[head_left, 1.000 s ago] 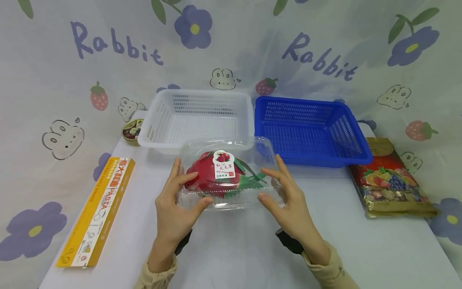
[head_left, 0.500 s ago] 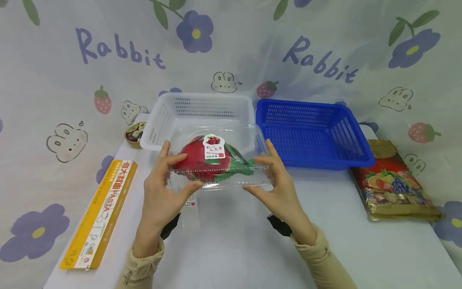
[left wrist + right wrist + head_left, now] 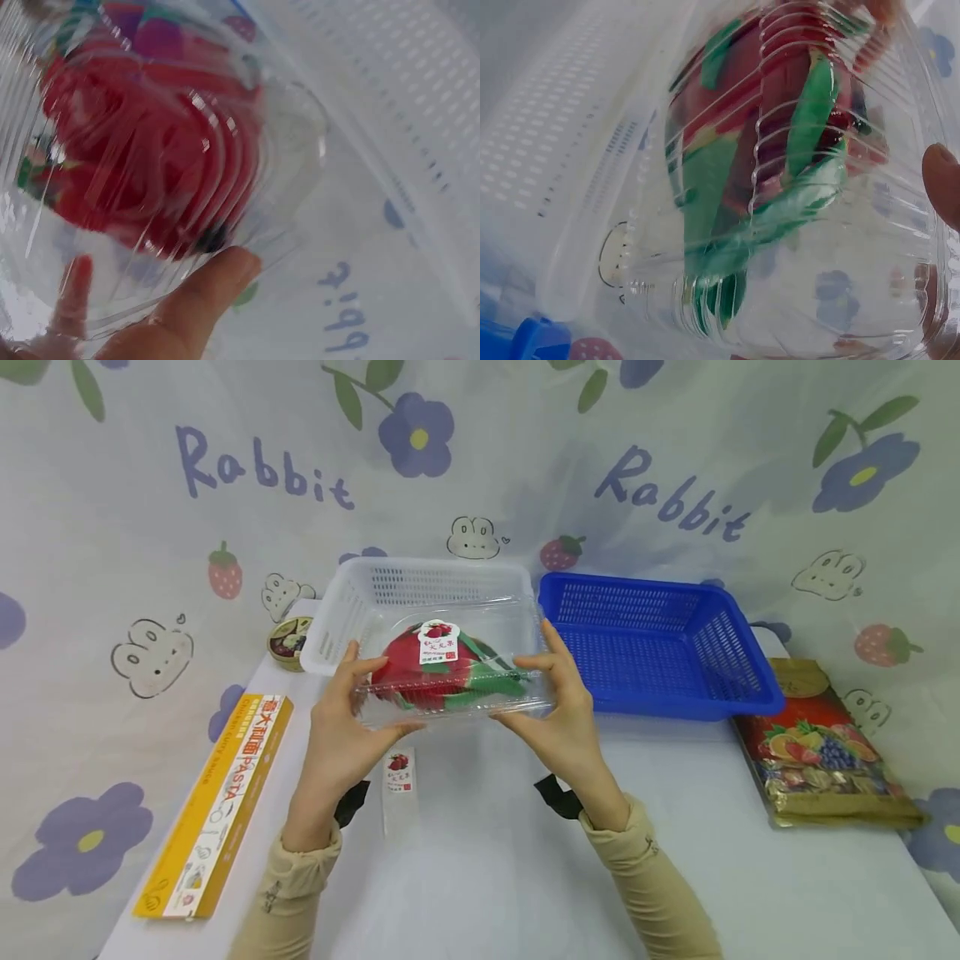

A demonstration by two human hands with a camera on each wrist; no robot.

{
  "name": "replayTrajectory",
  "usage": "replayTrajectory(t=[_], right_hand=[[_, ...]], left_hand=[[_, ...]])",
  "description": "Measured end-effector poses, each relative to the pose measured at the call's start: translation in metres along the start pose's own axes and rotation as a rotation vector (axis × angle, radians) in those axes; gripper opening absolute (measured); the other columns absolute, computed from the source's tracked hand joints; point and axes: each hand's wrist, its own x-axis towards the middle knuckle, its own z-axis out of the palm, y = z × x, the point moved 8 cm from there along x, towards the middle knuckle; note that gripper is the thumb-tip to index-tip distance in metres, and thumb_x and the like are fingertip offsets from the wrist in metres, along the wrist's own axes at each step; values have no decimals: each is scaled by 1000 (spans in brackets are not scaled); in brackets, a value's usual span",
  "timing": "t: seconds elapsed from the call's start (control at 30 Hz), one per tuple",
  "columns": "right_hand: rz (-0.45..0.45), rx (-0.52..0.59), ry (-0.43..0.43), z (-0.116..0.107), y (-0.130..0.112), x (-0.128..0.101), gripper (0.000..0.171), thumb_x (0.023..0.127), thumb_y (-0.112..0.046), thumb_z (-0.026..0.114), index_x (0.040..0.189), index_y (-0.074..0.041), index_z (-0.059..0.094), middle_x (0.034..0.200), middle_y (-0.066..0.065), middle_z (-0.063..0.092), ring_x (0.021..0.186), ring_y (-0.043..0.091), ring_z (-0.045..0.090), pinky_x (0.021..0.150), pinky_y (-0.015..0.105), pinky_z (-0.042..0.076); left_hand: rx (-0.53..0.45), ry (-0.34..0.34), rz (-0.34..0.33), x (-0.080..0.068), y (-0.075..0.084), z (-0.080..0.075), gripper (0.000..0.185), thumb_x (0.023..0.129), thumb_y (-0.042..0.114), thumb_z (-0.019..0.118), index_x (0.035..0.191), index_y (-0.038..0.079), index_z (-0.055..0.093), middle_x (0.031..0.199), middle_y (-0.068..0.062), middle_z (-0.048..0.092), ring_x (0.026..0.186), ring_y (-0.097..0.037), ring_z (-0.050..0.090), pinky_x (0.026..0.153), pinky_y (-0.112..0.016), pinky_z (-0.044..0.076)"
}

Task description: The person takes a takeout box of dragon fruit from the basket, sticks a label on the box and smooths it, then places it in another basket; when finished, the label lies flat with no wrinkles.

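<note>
Hands hold one clear clamshell box (image 3: 457, 681) by its short ends, lifted off the table (image 3: 487, 877) and hanging in front of the near rim of the white basket (image 3: 420, 589). The left hand (image 3: 341, 731) grips the left end, thumb under the near edge and fingers over the lid; the right hand (image 3: 558, 718) mirrors it on the right end, each curled only far enough to clamp the thin plastic. Inside lies one red dragon fruit (image 3: 431, 668) with green scales, seen pressed close to the ribbed wall in both wrist views. Judged from this pose, the carry goes best with even pressure from both sides, since the shell looks soft and could buckle or pop open; the box should be kept level so the fruit does not roll, and its base should clear a basket rim before any lowering. Count of things: two baskets, the white one and a blue basket (image 3: 652, 643) just beside it on the right, both showing nothing inside; one yellow pasta box (image 3: 217, 802) at the left edge; one foil snack bag (image 3: 825, 752) at the right; one small round tin (image 3: 288, 642) behind the white basket's left corner; one loose label strip (image 3: 399, 781) lying on the table below the box.
</note>
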Motion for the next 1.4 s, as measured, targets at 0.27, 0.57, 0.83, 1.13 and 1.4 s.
replayTrajectory(t=[0.27,0.57,0.83,1.13,1.4], right_hand=[[-84,0,75,9,-8,11,59,70,1,84,122,-5,56,159,7,29,149,21,22,114,51,34],[-42,34,159,16,5,12,67,74,-4,82,133,-10,50,160,7,24,148,22,21,114,52,32],[-23,43,234,22,19,10,84,81,-4,77,149,-12,29,162,8,15,151,26,13,114,53,31],[78,85,212,31,40,6,89,89,-10,69,156,-10,10,163,11,12,147,32,27,116,45,31],[62,1,94,52,59,-4,81,92,-12,66,154,-3,14,160,17,21,145,35,29,115,49,32]], left_hand=[[-242,142,16,13,-13,-8,64,66,-11,83,122,-5,53,155,-8,36,147,-18,30,109,-29,40],[-318,154,22,31,-15,-10,58,65,-16,80,117,-9,53,155,-9,36,144,-24,36,109,-29,39],[-338,160,0,44,-18,-9,57,65,-16,80,115,-7,54,156,-5,36,143,-25,37,111,-33,38],[-377,209,33,61,-24,-10,53,65,-16,80,112,-2,58,156,-7,37,144,-26,35,111,-33,38],[-411,236,16,79,-30,-11,52,67,-14,80,112,5,61,156,-5,36,145,-23,34,113,-35,37]])
